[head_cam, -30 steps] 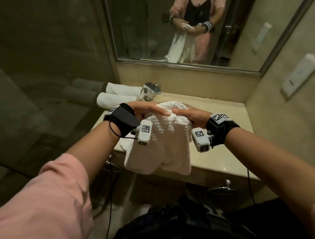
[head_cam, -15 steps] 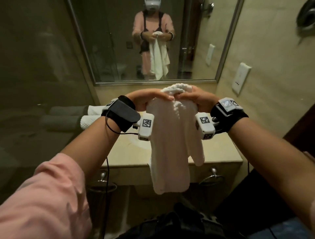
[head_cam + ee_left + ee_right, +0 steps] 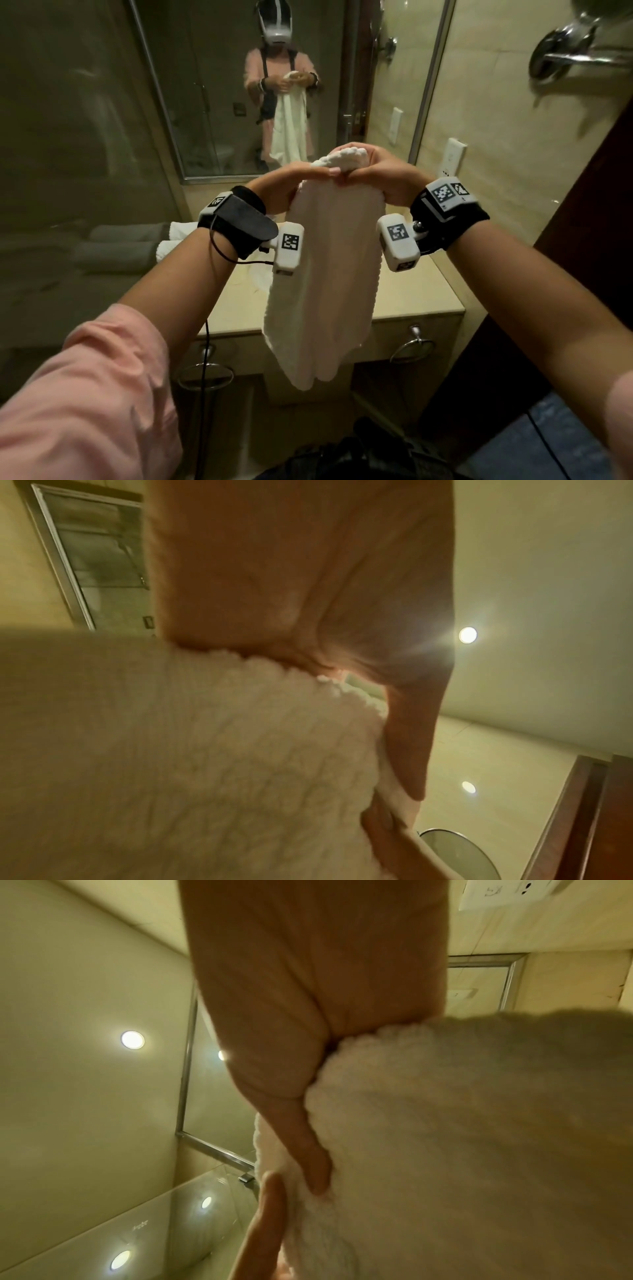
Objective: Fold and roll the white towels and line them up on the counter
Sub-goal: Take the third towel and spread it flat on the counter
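Two rolled towels sit at the counter's far-left corner, mostly hidden behind my left forearm. My left hand is curled over the top-left of the white towel, thumb under, gripping it. Towel hangs in the air above the counter's front edge, top edge bunched between both hands, tail dropping past the edge. My right hand clamps the top-right, fingers pressed into the pile.

rolled towels: mostly hidden behind the left forearm
sink: covered by the hanging towel
wrist views: towel blurred, fingertips hidden
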`<state>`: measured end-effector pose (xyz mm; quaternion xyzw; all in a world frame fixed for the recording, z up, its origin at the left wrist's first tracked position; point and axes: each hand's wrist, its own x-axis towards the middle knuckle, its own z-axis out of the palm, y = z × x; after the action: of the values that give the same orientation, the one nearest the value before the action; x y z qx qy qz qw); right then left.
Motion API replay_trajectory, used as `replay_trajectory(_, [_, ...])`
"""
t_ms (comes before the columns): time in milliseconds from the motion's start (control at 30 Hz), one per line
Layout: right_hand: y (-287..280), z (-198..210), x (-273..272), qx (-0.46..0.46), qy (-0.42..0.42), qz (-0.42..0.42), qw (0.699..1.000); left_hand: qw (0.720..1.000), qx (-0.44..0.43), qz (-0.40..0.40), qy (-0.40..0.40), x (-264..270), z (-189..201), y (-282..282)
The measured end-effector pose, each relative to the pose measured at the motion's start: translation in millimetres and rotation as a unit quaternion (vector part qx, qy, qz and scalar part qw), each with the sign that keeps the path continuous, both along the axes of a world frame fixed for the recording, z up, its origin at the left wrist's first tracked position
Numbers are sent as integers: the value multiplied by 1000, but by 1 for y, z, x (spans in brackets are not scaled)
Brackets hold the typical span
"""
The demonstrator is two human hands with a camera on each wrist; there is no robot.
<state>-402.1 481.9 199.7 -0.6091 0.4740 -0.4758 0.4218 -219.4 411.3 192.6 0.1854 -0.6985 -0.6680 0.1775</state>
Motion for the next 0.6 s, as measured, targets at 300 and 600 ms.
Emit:
replay_trajectory(300, [7,-4,5,17,14,-63,998,998,-20,58,-6,7,-4,-17])
replay_trajectory(600, [13,-18,-7,166,87,-57,981,997,-59,13,-57,6,-12,-17])
